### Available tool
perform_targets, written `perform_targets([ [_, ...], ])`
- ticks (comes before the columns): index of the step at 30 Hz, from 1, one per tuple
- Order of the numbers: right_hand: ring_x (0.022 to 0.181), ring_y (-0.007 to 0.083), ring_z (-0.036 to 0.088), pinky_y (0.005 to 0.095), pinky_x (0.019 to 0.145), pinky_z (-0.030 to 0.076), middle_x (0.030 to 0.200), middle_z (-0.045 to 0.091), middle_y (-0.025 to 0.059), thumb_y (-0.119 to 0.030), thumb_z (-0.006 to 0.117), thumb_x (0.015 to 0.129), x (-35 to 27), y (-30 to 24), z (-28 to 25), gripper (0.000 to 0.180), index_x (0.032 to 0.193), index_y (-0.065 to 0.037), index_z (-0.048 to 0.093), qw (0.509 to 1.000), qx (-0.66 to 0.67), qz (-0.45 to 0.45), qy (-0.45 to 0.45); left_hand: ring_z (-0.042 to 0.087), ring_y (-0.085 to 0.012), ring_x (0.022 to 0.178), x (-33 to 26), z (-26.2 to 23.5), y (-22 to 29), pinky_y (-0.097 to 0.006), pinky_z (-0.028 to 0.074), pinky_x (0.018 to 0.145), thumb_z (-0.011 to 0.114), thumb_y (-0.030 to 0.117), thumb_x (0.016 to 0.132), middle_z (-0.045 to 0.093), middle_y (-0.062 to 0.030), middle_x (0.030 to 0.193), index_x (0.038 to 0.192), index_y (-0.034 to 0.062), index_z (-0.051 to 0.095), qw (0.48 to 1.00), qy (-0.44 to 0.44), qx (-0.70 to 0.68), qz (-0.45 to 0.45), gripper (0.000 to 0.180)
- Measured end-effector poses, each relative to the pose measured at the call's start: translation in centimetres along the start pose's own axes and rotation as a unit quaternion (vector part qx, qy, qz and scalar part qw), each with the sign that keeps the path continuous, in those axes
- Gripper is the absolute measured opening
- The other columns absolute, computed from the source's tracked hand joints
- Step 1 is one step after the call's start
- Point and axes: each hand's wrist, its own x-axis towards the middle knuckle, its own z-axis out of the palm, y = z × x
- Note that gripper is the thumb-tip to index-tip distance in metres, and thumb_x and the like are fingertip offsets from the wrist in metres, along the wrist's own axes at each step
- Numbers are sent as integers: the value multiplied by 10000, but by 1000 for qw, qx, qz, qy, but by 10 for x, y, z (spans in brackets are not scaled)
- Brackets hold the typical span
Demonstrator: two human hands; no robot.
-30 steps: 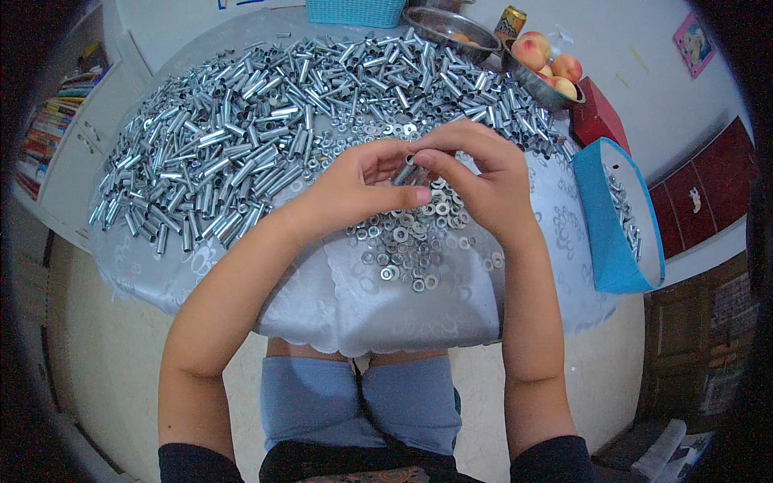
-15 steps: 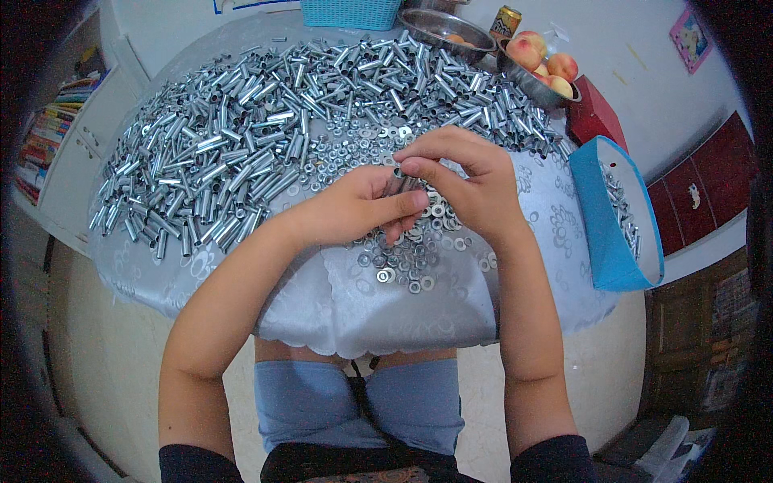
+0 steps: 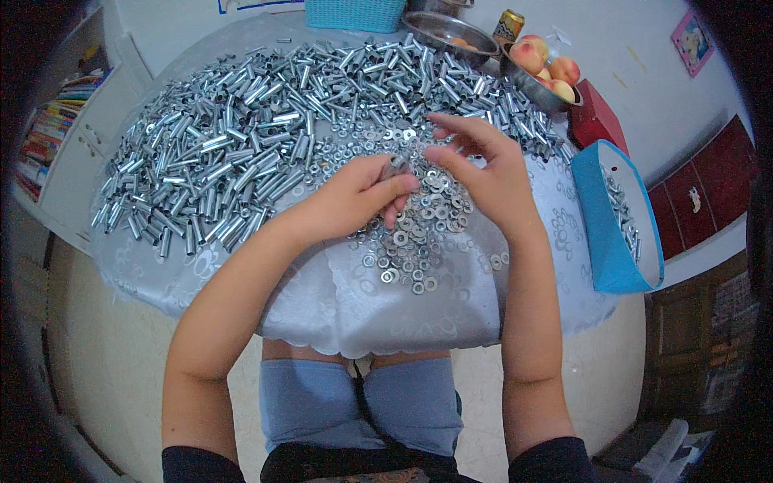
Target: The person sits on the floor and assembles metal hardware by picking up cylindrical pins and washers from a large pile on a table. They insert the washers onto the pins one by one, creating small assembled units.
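My left hand (image 3: 354, 197) is closed around a short silver metal tube (image 3: 396, 166), whose upper end shows above the thumb; the fingers hide the rest. To its right, my right hand (image 3: 489, 173) hovers apart from it, thumb and fingers spread with nothing visible between them. Beneath both hands lie loose flat washers (image 3: 439, 211), trailing toward the front of the table. Small nuts (image 3: 330, 150) are scattered just beyond the left hand. A wide heap of silver metal tubes (image 3: 217, 153) covers the left and far parts of the table.
A patterned grey tablecloth (image 3: 322, 294) covers the table. At the right edge stands a blue fabric bin (image 3: 608, 249) with metal parts inside. Behind are a bowl of peaches (image 3: 538, 90), a red box (image 3: 596, 117), a can (image 3: 507, 26), a metal basin (image 3: 439, 34) and a blue basket (image 3: 354, 14).
My right hand has drawn away from the tube toward the right, and its fingers have spread. My left hand keeps hold of the tube in nearly the same place.
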Motion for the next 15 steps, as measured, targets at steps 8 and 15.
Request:
perform_targets([
  [8,779,310,573,367,713,447,836,601,161,-173,642,703,-6,37,-7,243,906,-40,640,964,-239,31,-115,489,-83,509,8,-2,-4,-224,421,493,490,238,883,499,-11,594,727,25,485,994,104,-11,21,263],
  [15,829,330,565,395,741,439,850,591,189,-141,599,721,-9,43,5,185,861,-26,635,957,-232,68,-163,490,-87,518,6,-4,-6,-222,401,503,469,254,891,506,-4,592,744,39,498,997,79,10,-4,262],
])
